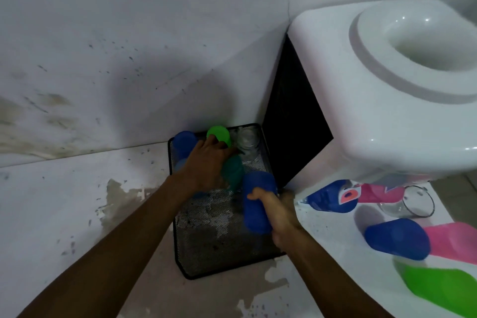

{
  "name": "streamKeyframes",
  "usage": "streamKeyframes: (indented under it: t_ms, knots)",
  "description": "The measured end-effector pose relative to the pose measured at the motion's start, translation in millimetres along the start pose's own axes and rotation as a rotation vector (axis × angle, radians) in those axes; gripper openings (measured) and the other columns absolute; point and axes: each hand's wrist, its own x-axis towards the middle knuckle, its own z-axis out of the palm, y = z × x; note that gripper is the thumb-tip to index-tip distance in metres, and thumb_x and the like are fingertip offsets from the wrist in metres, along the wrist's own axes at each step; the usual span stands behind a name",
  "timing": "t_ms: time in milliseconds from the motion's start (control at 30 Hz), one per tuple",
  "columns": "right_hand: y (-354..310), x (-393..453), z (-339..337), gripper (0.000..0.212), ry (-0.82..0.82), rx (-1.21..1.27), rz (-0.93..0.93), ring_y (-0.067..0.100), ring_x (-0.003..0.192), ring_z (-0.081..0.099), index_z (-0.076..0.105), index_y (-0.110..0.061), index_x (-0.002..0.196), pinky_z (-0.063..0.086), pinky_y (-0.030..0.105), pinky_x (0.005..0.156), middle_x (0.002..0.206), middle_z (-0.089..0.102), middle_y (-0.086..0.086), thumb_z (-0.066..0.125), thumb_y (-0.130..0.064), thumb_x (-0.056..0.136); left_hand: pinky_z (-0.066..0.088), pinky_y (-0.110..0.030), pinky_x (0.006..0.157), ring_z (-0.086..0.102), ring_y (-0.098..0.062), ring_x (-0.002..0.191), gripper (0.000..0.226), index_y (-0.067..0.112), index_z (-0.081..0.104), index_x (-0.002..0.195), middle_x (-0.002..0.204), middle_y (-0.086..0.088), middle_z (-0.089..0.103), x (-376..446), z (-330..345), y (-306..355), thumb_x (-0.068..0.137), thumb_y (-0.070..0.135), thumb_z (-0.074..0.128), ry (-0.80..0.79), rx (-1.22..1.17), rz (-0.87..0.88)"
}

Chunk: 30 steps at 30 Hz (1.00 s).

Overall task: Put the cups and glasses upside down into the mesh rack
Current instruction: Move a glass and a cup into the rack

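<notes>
A black mesh rack (pixel 222 248) stands on the floor in the corner. At its far end sit a blue cup (pixel 183 142), a green cup (pixel 219 134) and a clear glass (pixel 248 140), all upside down. My left hand (pixel 206 162) reaches into the rack and grips a teal cup (pixel 233 173) beside the green one. My right hand (pixel 280 212) holds a blue cup (pixel 256 201) over the rack's right edge. On the white surface to the right lie a blue cup (pixel 397 239), a pink cup (pixel 454 241), a green cup (pixel 444 292) and a clear glass (pixel 410 202).
A white water dispenser (pixel 387 100) with an open top hole stands right of the rack, its black side facing it. A blue and pink packet (pixel 343 196) lies under its front. White walls close the corner behind the rack. The floor is stained.
</notes>
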Motion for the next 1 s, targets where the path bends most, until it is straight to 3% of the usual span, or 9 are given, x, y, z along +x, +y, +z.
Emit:
streamKeyframes:
  t_ms: [100,233,400,667,1000]
  knots:
    - [-8.1,-1.0,2.1,0.065,0.066,-0.278,-0.174,0.026,0.087,0.064,0.043,-0.009,0.106,0.057,0.042,0.078,0.103,0.061,0.012,0.084,-0.023,0.058,0.032,-0.038,0.094,0.037,-0.030,0.124,0.080,0.025,0.040,0.140,0.131,-0.007,0.055,-1.9,1.8,1.7,0.069,0.041,0.074,0.019,-0.050,-0.021]
    - [-17.5,-4.6,4.2,0.059,0.120,-0.731,-0.455,0.029,0.096,0.059,0.045,-0.015,0.113,0.052,0.036,0.078,0.112,0.055,0.010,0.078,-0.032,0.067,0.031,-0.038,0.095,0.038,-0.029,0.124,0.077,0.025,0.044,0.137,0.129,-0.004,0.057,-8.6,4.5,-8.6,0.067,0.040,0.074,0.050,-0.086,-0.052]
    - [-36.0,2.6,16.2,0.066,0.210,-1.156,-0.544,0.039,0.108,0.055,0.043,-0.018,0.127,0.050,0.042,0.080,0.128,0.039,0.011,0.074,-0.033,0.071,0.033,-0.041,0.093,0.038,-0.031,0.126,0.075,0.023,0.046,0.136,0.133,-0.006,0.055,-11.5,7.9,-12.6,0.068,0.034,0.074,0.068,-0.100,-0.051]
    - [-50.6,30.3,30.1,0.070,0.208,-1.326,-0.583,0.037,0.115,0.051,0.039,-0.014,0.130,0.049,0.043,0.078,0.130,0.043,0.013,0.076,-0.022,0.072,0.032,-0.038,0.095,0.036,-0.029,0.128,0.073,0.026,0.042,0.139,0.137,-0.002,0.052,-11.8,14.7,-14.9,0.072,0.032,0.072,0.094,-0.124,-0.070]
    - [-47.3,45.4,33.5,0.080,0.183,-1.264,-0.562,0.038,0.117,0.051,0.033,-0.016,0.129,0.048,0.043,0.078,0.129,0.047,0.013,0.081,-0.021,0.065,0.034,-0.039,0.096,0.038,-0.028,0.126,0.073,0.028,0.041,0.138,0.134,-0.002,0.053,-10.0,17.9,-16.4,0.072,0.033,0.070,0.096,-0.151,-0.084]
